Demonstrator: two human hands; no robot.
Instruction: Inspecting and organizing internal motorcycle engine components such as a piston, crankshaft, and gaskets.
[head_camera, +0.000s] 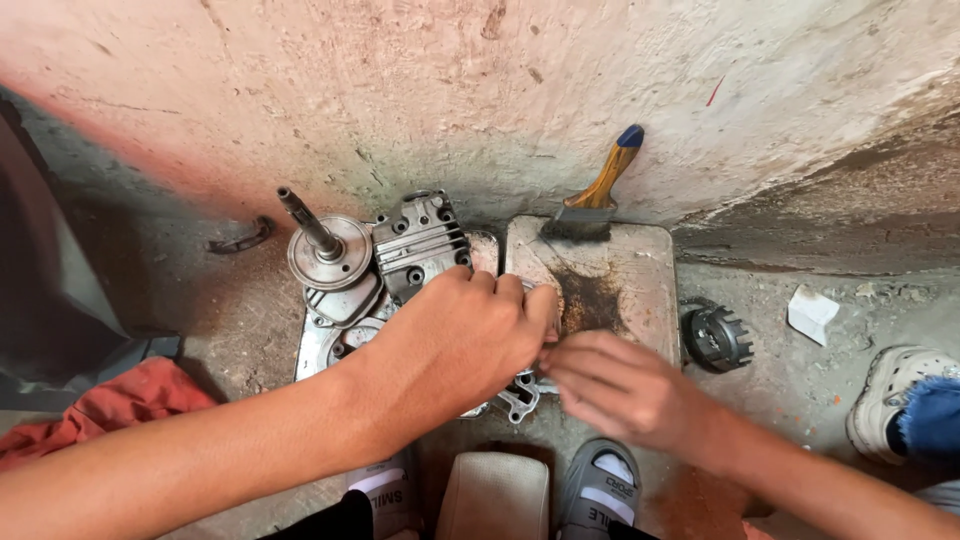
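Just beneath both hands (545, 345), engine casing (515, 395)

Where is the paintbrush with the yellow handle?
The paintbrush leans against the wall, bristles on the far edge of the metal tray, right of the engine parts.

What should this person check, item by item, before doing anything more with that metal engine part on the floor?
1. Left hand on the metal casing: ok, it covers it.
2. Right hand at the same part: ok, fingertips meet the left hand.
3. Grip firm: cannot tell, fingers hide the contact.
4. Brush out of the way: ok, leaning on the wall.
5. Shaft part apart from hands: ok.
6. Toothed round part loose on the floor: ok, beside the tray.
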